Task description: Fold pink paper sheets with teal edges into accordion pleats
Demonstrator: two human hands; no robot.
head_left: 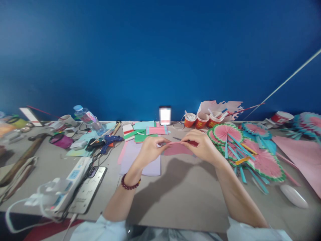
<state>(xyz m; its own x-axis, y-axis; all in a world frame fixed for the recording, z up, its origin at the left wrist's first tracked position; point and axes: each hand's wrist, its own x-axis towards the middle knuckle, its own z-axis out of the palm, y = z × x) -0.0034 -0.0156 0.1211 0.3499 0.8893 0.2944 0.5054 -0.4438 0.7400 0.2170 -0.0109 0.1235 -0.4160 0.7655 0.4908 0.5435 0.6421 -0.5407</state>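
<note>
While both hands (152, 150) (201, 145) pinch pink paper (177, 149), perhaps folded, lilac sheet (129, 154) nearby

From here the upright black-framed screen (165, 115) is a blur, and fingers (163, 147) hide parts of the thin pink paper strip (178, 149).

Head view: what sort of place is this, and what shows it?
Probably a papercraft workspace: round pink, green-edged pleated paper fans, a rectangular lilac paper sheet, and pink paper between left hand and right hand.
</note>
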